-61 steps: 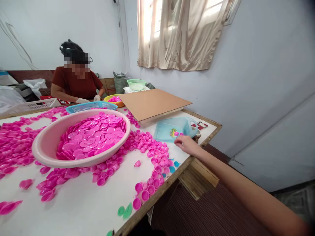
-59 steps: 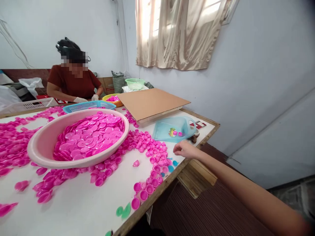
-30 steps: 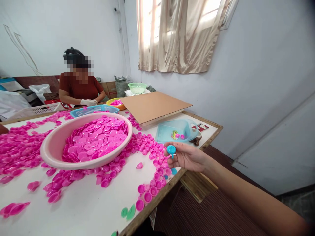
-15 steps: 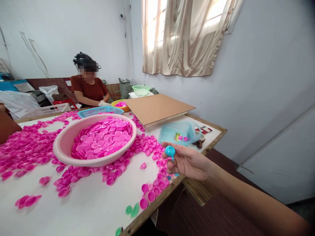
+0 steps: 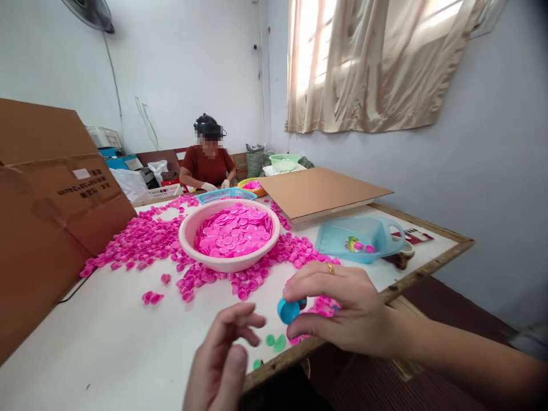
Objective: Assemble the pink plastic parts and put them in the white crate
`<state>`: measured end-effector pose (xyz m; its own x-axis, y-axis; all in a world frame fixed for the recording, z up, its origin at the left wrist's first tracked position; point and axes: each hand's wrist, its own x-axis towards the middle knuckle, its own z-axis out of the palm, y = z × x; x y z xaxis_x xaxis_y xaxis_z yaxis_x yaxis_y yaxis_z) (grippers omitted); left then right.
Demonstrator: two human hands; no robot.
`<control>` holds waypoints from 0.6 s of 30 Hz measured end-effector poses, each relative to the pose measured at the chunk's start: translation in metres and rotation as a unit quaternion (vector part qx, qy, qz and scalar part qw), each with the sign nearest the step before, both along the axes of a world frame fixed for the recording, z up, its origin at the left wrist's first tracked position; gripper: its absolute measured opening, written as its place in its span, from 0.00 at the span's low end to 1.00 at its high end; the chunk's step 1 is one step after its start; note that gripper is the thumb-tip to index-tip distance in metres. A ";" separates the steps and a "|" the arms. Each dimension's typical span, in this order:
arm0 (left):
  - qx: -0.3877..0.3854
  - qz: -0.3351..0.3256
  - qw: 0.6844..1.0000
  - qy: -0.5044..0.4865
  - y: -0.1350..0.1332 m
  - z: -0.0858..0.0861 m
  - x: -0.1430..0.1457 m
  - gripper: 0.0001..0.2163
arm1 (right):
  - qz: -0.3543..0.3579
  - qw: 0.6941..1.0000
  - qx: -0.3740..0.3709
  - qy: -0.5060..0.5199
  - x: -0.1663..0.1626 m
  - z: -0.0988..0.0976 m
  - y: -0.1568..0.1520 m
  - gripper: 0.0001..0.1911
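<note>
Between the thumb and fingers of my right hand (image 5: 342, 302) is a small blue toy cup (image 5: 289, 310), its round opening turned toward me. To its left my left hand (image 5: 226, 354) is raised over the table's front edge, fingers apart and curved, holding nothing and not touching the cup. Below the cup, small green pieces (image 5: 279, 342) lie near the wooden edge. Pink toy cups (image 5: 327, 305) lie partly hidden behind my right hand. Beyond both hands stands a pale pink basin (image 5: 229, 265) filled with flat pink discs (image 5: 235, 228).
More pink cups (image 5: 145, 240) spread around the basin. A clear blue tray (image 5: 334, 237) and a cardboard sheet (image 5: 321, 191) are at the right. A large cardboard box (image 5: 64, 217) stands at the left. Across the table a gloved person (image 5: 209, 165) sits by a blue basket (image 5: 226, 196).
My left hand has come into view. My right hand has turned the blue cup so its opening faces me. The view has swung left, bringing in the cardboard box.
</note>
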<state>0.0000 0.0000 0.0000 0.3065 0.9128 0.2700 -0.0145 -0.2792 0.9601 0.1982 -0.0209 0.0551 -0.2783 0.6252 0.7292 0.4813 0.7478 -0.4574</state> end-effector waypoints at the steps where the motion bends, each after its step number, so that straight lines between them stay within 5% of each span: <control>1: -0.031 -0.056 0.997 -0.044 -0.003 0.007 0.009 0.21 | 0.004 1.000 0.006 -0.001 -0.003 -0.001 0.000 0.11; 6: -0.159 -0.175 0.961 -0.144 -0.013 0.016 0.033 0.16 | 0.015 0.999 -0.030 -0.001 -0.011 -0.004 -0.004 0.09; 12: -0.298 -0.151 0.918 -0.212 -0.015 0.009 0.032 0.12 | 0.030 0.990 -0.136 -0.016 -0.008 0.003 -0.010 0.10; 18: -0.363 -0.151 0.896 -0.209 -0.018 0.016 0.028 0.15 | 0.005 0.992 -0.128 0.012 -0.002 0.007 -0.014 0.07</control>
